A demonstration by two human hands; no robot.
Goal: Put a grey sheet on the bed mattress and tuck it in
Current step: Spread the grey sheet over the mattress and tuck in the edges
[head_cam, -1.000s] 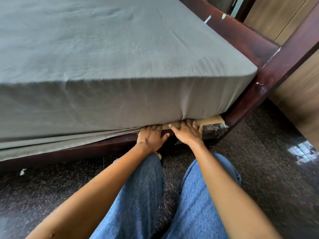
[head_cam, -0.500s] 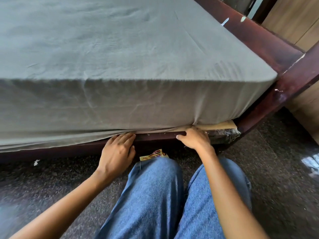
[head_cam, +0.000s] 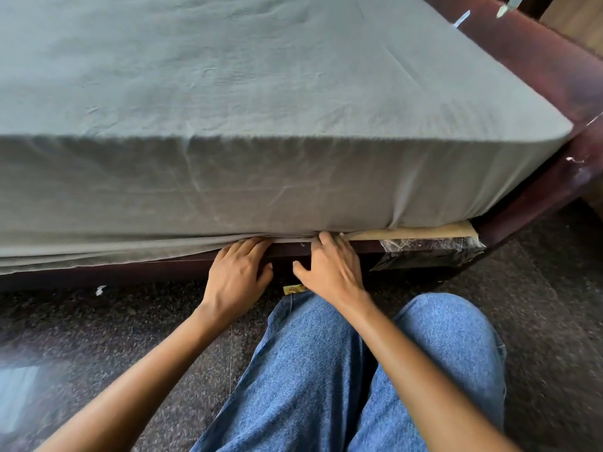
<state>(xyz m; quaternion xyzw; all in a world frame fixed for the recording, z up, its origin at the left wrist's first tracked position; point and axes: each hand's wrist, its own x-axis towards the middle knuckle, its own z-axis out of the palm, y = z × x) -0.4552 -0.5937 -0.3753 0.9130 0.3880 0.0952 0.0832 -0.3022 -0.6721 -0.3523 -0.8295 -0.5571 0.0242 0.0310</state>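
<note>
The grey sheet (head_cam: pixel 261 93) covers the top and near side of the mattress, which itself is hidden under the cloth. A loose fold of sheet (head_cam: pixel 98 252) hangs over the dark wooden bed rail (head_cam: pixel 98 275) to the left. My left hand (head_cam: pixel 236 278) and my right hand (head_cam: pixel 329 269) lie side by side at the mattress's lower edge, with their fingertips pushed against the sheet's hem where it meets the rail. The fingertips are partly hidden under the cloth. Right of my hands the sheet's hem runs in under the mattress.
A dark wooden corner post and foot rail (head_cam: pixel 554 177) bound the bed at right. A tan board (head_cam: pixel 424 231) and plastic-wrapped block (head_cam: pixel 430 252) sit under the corner. My knees in blue jeans (head_cam: pixel 326 370) rest on dark speckled floor. A small yellow wrapper (head_cam: pixel 293 289) lies by the rail.
My left hand has come right along the rail to sit beside my right hand. My right hand has moved slightly left. The view has closed in on the bed.
</note>
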